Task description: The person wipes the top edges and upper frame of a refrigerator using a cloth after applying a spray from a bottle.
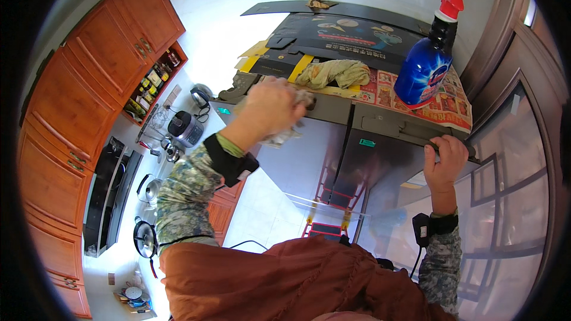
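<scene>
My left hand holds a crumpled, dirty rag against the top front edge of a grey refrigerator. Part of the rag is hidden under my fingers. Far to the right, the fingers of my right hand hook over the top edge of the right refrigerator door. On the refrigerator's top, between my hands, lies a twisted yellowish cloth. A blue spray bottle with a red trigger head stands upright on a printed paper sheet.
Flattened dark cardboard covers the refrigerator's top behind the cloth. Below me is a red-framed stepladder. To the left are wooden cabinets, an electric cooker and a pan. A glazed door stands at right.
</scene>
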`<state>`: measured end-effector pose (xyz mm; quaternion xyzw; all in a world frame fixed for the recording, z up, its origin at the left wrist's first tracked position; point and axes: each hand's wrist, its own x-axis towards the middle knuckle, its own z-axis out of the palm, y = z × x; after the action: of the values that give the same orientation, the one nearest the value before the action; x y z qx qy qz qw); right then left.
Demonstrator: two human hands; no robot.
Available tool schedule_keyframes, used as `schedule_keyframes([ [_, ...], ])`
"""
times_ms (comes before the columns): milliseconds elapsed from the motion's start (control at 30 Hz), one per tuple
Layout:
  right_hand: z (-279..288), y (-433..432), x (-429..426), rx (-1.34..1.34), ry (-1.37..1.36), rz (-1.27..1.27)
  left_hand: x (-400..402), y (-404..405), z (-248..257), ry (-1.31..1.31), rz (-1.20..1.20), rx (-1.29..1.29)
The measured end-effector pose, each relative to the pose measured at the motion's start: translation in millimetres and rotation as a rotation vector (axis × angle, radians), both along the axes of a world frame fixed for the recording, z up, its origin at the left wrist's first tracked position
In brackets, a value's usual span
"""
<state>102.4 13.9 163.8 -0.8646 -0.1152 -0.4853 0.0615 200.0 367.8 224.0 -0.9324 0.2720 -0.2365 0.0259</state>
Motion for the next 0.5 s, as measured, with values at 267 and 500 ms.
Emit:
schedule_keyframes([
  [267, 0.7, -4.5, -2.7, -0.002, 0.033, -0.011, 5.4, 21.1, 8.4, 0.118, 0.021, -0.019],
  [500, 1.0, -0.6, -1.4, 0.007, 0.018, -0.007, 7.4, 17.3, 7.9, 0.105, 0.096, 0.029],
])
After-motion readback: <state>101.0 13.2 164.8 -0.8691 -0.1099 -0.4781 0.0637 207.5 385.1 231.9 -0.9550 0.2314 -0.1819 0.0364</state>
